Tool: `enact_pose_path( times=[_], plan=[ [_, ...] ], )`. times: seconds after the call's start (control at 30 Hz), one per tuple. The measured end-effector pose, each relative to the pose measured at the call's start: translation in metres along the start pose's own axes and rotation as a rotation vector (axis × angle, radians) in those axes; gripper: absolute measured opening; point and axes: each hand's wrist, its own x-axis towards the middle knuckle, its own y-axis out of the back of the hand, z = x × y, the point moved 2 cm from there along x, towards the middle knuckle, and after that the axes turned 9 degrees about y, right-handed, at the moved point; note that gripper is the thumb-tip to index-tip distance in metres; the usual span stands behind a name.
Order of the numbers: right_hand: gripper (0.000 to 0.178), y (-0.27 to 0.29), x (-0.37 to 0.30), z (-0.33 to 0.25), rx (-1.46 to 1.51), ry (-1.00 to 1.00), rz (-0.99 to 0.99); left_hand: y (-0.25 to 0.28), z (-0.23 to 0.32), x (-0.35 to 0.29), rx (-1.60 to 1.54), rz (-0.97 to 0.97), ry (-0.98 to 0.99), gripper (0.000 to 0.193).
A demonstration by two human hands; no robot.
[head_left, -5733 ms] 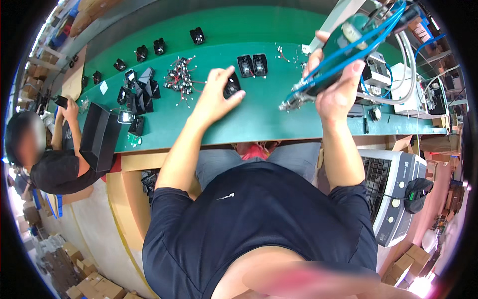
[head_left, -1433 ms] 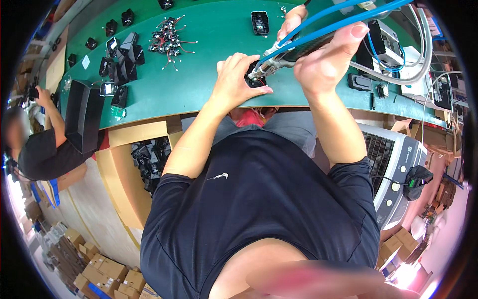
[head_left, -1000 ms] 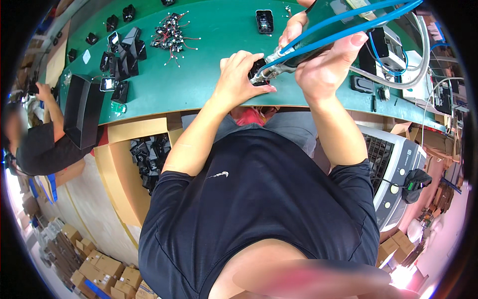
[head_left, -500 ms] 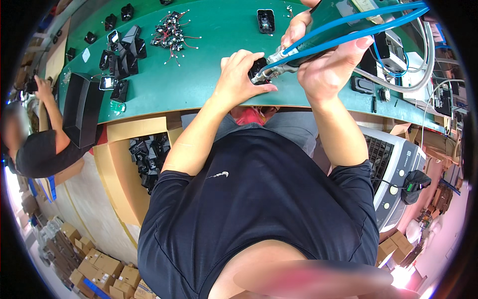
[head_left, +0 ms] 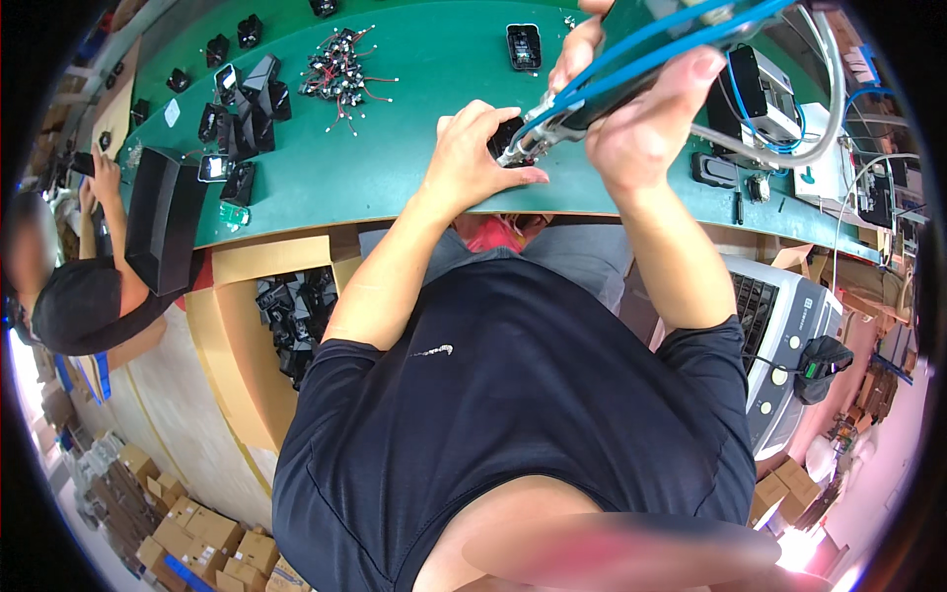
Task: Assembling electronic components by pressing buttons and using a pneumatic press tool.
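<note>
My left hand [head_left: 472,156] is closed around a small black plastic housing [head_left: 506,136] on the green worktable [head_left: 395,148], thumb and fingers on its opposite sides. In my right hand [head_left: 639,148] is a power screwdriver [head_left: 623,69] with blue hoses, held aslant. Its metal nose points down to the left, with the tip at the housing. The hand and the tool's nose hide much of the housing's inside. Beyond my hands stands another black housing [head_left: 524,47], open side up.
A heap of small wired parts [head_left: 340,71] lies left of my hands, with several black housings [head_left: 252,109] further left. A carton [head_left: 229,365] of black parts stands below the table edge. At right are a boxy device [head_left: 764,94] and a heater-like appliance [head_left: 789,355]. A co-worker [head_left: 84,296] works at far left.
The screwdriver's upper end and my right hand have shifted slightly left, while the tip stays at the housing. My left hand is nearly still. The co-worker's hands have moved.
</note>
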Motion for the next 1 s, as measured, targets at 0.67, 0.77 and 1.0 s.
enact_pose_path(
  times=[0.67, 0.77, 1.0],
  plan=[
    [0.101, -0.019, -0.002, 0.002, -0.194, -0.105, 0.069, 0.001, -0.001, -0.005, -0.029, 0.019, -0.073, 0.085],
    [0.102, -0.013, -0.002, 0.007, -0.214, -0.104, 0.08, -0.003, -0.007, -0.005, -0.04, 0.024, -0.091, 0.085],
    [0.101, -0.01, -0.003, 0.009, -0.217, -0.056, 0.038, -0.003, -0.005, -0.007, -0.001, 0.048, -0.103, 0.085]
  ],
)
